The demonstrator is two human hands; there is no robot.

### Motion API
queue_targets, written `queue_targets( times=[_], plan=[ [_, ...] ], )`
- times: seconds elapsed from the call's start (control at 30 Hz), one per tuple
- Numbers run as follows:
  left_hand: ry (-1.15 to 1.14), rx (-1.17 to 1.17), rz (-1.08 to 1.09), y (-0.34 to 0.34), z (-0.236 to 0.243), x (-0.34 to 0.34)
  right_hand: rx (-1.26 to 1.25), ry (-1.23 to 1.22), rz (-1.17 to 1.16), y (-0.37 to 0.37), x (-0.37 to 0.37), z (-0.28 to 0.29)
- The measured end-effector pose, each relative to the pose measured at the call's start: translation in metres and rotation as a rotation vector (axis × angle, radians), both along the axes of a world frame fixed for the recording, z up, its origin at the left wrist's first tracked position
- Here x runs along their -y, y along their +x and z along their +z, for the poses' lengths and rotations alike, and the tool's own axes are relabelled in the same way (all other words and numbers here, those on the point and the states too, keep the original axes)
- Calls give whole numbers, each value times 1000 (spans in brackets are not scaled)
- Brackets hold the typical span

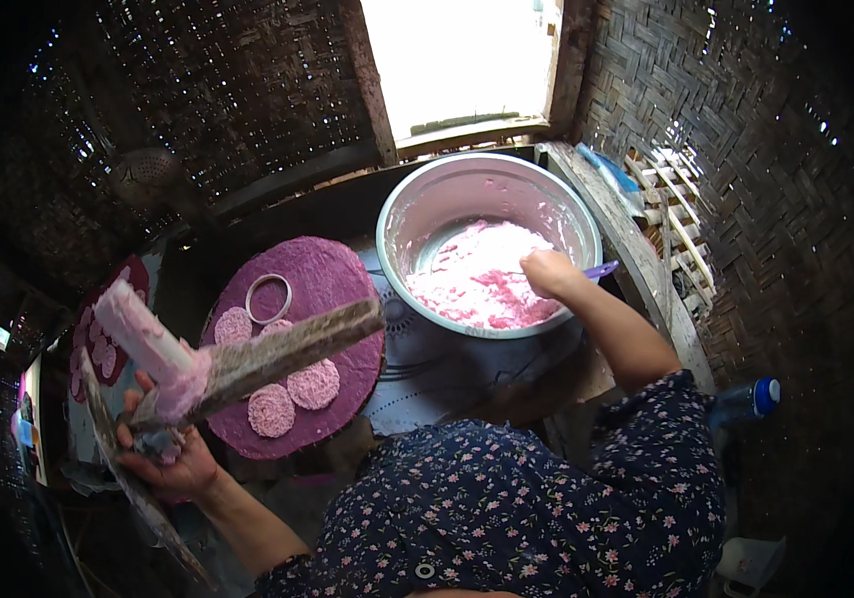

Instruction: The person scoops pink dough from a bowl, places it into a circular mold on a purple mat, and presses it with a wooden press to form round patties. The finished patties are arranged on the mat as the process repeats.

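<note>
My left hand (pixel 172 463) grips a wooden press (pixel 292 354) at its middle. A tube smeared with pink dough (pixel 143 329) sticks up from the press, and a second wooden bar (pixel 118 458) lies beyond my fingers. My right hand (pixel 549 273) is closed on a purple-handled spoon (pixel 601 270) inside a large round basin (pixel 394 274); its far end is hidden. Crumbly pink and white dough (pixel 477 279) covers the basin's bottom. Left of the basin, partly behind the press, a round purple mat (pixel 337 269) bears several pink discs (pixel 313 385) of fine strands and a white ring (pixel 269 299).
Another mat with pink discs (pixel 98 349) lies at the far left. A perforated ladle (pixel 145 171) hangs on the dark woven wall (pixel 247 90). A wooden ledge (pixel 636 249) borders the basin. At right are a blue-capped bottle (pixel 741 403) and a white plastic container (pixel 751 560).
</note>
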State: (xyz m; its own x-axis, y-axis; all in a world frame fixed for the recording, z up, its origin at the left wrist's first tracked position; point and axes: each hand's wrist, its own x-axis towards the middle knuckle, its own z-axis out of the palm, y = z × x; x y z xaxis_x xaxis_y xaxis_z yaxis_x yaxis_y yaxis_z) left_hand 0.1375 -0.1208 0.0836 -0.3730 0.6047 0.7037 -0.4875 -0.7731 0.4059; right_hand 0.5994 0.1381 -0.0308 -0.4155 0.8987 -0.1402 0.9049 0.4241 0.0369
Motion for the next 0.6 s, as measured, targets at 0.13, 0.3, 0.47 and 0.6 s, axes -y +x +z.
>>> queue_targets(
  times=[0.13,0.3,0.47,0.6],
  plan=[
    [-4,-4,88,-13,-5,20,66,-4,-212,14,-19,41],
    [24,74,34,-32,-20,33,169,7,-340,14,-42,35],
    [-36,-72,251,-44,-31,57,42,-68,-407,-4,-58,-27],
    [-45,-133,235,-50,-35,75,-268,-27,-550,-20,-62,-68]
  ],
)
